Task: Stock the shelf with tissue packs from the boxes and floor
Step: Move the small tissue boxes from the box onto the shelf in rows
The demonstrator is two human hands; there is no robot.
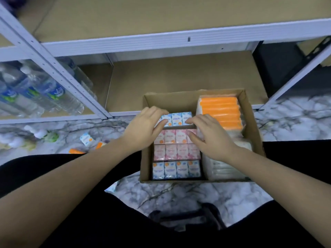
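The left hand (146,126) and right hand (207,135) are reached, fingers loosely spread and gripping nothing, over the blue tissue pack row (176,119) in the cardboard box (250,122), judged light, soft, film-slick, best clasped at both ends.

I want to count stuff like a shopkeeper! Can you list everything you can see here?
cardboard box: one, brown, open, on the floor in front of the shelf
blue tissue packs: two rows, one at the box's near end, one at its far end
pink tissue packs: two rows, in the middle of the box
orange packs: one stack, right side of the box
shelf: one, white metal frame with tan boards
water bottles: several, clear, on the low shelf to the left
loose packs: a few, blue and orange, on the floor to the left
floor: marble pattern, white and grey
left hand: one, over the far blue row
right hand: one, over the pink packs
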